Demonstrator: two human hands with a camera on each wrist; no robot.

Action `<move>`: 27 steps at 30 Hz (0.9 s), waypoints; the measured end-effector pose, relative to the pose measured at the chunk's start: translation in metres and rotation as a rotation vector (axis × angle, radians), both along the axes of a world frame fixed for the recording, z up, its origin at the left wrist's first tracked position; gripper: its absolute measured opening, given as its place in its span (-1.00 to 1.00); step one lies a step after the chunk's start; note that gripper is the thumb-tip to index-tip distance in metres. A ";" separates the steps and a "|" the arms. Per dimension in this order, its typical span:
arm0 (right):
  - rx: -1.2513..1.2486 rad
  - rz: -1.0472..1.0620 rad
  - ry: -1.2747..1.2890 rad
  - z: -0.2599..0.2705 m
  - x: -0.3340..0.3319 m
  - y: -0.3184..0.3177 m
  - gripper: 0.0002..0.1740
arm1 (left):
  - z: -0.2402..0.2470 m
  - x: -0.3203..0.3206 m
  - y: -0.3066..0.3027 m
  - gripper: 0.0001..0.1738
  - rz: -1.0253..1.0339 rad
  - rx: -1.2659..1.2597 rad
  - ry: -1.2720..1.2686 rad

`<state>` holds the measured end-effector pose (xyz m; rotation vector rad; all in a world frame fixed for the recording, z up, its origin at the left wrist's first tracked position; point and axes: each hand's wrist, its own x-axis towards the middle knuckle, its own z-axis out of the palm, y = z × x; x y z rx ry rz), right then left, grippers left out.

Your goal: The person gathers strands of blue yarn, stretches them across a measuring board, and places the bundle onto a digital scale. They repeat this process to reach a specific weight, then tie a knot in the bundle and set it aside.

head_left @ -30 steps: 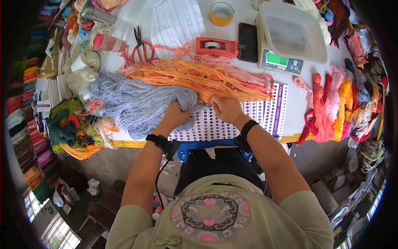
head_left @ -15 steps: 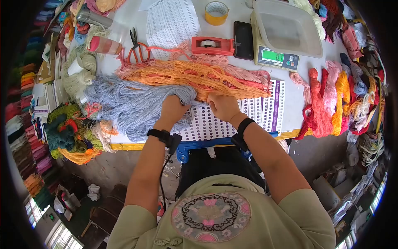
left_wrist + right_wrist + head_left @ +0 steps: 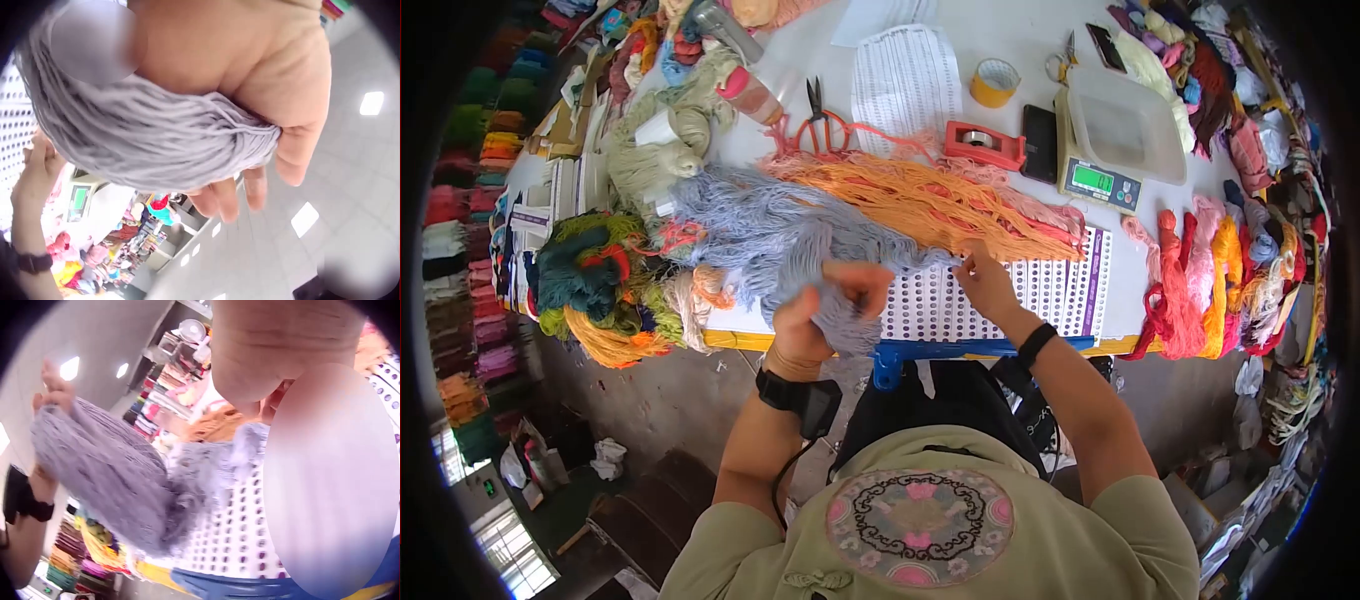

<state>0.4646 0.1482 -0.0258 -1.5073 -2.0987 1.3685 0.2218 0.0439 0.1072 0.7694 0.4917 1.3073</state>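
Blue-grey yarn lies in a thick hank at the left of the table, beside orange yarn. The left hand is raised at the front edge, with part of the hank gripped between thumb and fingers in the left wrist view. In the right wrist view, this raised yarn hangs from the left hand down to the table. The right hand, fingers curled, pinches the thin right end of the blue-grey yarn over white perforated cards; the blurred area hides part of its grip.
Behind the yarn are scissors, a printed sheet, a red tape dispenser, a phone and a scale with a plastic tray. Colored hanks line both sides, among them red yarn.
The left hand has moved away from the right hand, toward the body, and turned, lifting part of the blue-grey yarn. The right hand stays near the yarn's end. The head view has shifted.
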 end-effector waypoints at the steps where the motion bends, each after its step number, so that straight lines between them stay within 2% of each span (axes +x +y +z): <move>1: 0.007 -0.001 0.102 0.016 -0.010 -0.006 -0.65 | 0.013 0.014 -0.001 -0.48 0.143 0.137 -0.020; 2: -0.072 -0.007 0.255 0.033 -0.020 -0.014 -0.70 | 0.025 0.009 -0.004 -0.48 0.143 0.152 -0.022; 4: -0.082 0.054 0.533 0.068 -0.045 -0.029 -0.75 | 0.048 -0.002 -0.010 -0.54 -0.005 0.380 0.367; 6: -0.393 0.097 0.834 0.117 -0.066 -0.044 -0.79 | 0.074 -0.005 -0.018 -0.58 -0.019 0.449 0.449; 7: -0.378 0.097 0.839 0.136 -0.075 -0.050 -0.79 | 0.089 -0.008 -0.022 -0.59 -0.101 0.457 0.589; 8: -0.478 0.162 0.873 0.152 -0.084 -0.054 -0.76 | 0.099 -0.011 -0.026 -0.61 -0.183 0.464 0.729; 9: -0.578 0.228 0.903 0.161 -0.089 -0.059 -0.72 | 0.100 -0.008 -0.038 -0.54 -0.166 0.298 0.693; 10: -0.564 0.228 0.905 0.165 -0.093 -0.062 -0.72 | 0.100 -0.013 -0.040 -0.54 -0.168 0.311 0.696; 12: -0.496 0.342 0.811 0.168 -0.097 -0.071 -0.66 | 0.097 -0.025 -0.043 -0.52 -0.057 0.347 0.530; 13: -0.430 0.394 0.870 0.166 -0.097 -0.075 -0.62 | 0.094 -0.029 -0.043 -0.52 -0.059 0.355 0.528; 14: -0.422 0.393 0.868 0.165 -0.098 -0.080 -0.62 | 0.090 -0.034 -0.042 -0.49 -0.001 0.368 0.405; 15: -0.446 0.286 0.856 0.167 -0.100 -0.086 -0.69 | 0.087 -0.036 -0.042 -0.45 0.056 0.380 0.281; 16: -0.469 0.179 0.843 0.169 -0.102 -0.091 -0.76 | 0.084 -0.037 -0.044 -0.45 0.054 0.385 0.277; 17: -0.463 0.177 0.839 0.171 -0.102 -0.094 -0.76 | 0.081 -0.036 -0.045 -0.44 0.063 0.348 0.176; 19: -0.047 0.231 0.732 0.175 -0.101 -0.096 -0.84 | 0.077 -0.035 -0.047 -0.43 0.060 0.317 0.068; 20: -0.038 0.219 0.725 0.176 -0.097 -0.095 -0.84 | 0.075 -0.035 -0.048 -0.45 0.054 0.242 0.002; 22: 0.456 0.113 0.515 0.177 -0.083 -0.087 -0.88 | 0.071 -0.036 -0.047 -0.45 0.031 0.165 -0.078; 23: 0.596 0.021 0.498 0.170 -0.072 -0.078 -0.93 | 0.070 -0.043 -0.048 -0.48 0.076 0.021 -0.124; 25: 0.549 -0.307 0.567 0.176 -0.047 -0.061 -0.90 | 0.059 -0.069 -0.052 -0.52 0.214 -0.213 -0.163; 26: 0.149 -0.513 0.716 0.154 -0.022 -0.047 -0.85 | 0.047 -0.088 -0.055 -0.54 0.311 -0.304 -0.159; 27: -0.068 -0.670 1.048 0.162 -0.007 -0.035 -0.83 | 0.040 -0.105 -0.055 -0.57 0.445 -0.367 -0.114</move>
